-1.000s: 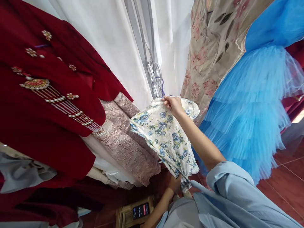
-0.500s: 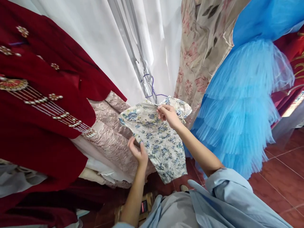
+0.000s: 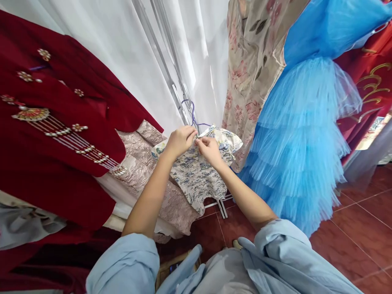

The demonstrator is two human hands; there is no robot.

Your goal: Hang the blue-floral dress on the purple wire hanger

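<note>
A short-sleeved blouse (image 3: 199, 175) with a blue flower print hangs on a purple hanger (image 3: 192, 111) in front of me. Both hands meet at the blouse's neckline, just under the hanger. My left hand (image 3: 179, 143) pinches the collar edge between thumb and fingertips. Right beside it, my right hand (image 3: 209, 151) is closed on the same edge of cloth. The fingertips nearly touch, and the small detail between them is too fine to make out. My left forearm covers part of the blouse's left sleeve.
A dark red beaded garment (image 3: 61, 134) and a pink textured one (image 3: 147, 159) hang at left. To the right hang a beige floral garment (image 3: 245, 81) and a blue tiered tulle dress (image 3: 303, 134). A metal rack (image 3: 162, 61) stands before white curtains (image 3: 107, 53).
My left hand has risen from beside the blouse to its neckline and taken hold there. My right hand has shifted slightly left. The blouse's lower hem has swung away and up.
</note>
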